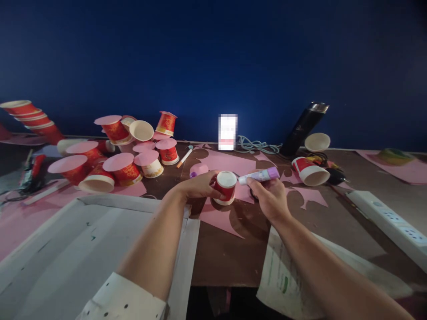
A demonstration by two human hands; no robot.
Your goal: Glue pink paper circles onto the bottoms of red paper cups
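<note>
An upside-down red paper cup (pixel 226 191) stands near the middle of the table, its white base facing up. My left hand (pixel 205 184) is wrapped round the cup's left side. In my right hand (pixel 268 195) is a white and purple glue stick (pixel 258 176), its tip pointing left beside the upper rim of the cup. Whether the tip touches the cup I cannot tell. Behind my left hand lies a pink paper disc (pixel 199 169) with a small purple cap (pixel 193 174) by it. Cut pink paper (pixel 222 218) lies under and around the cup.
Several red cups topped with pink discs (pixel 123 169) crowd the left, beside a leaning cup stack (pixel 33 118). A white box lid (pixel 66 249) fills the front left. To the right are a black flask (pixel 302 129), a tipped cup (pixel 310 172) and a power strip (pixel 390 218).
</note>
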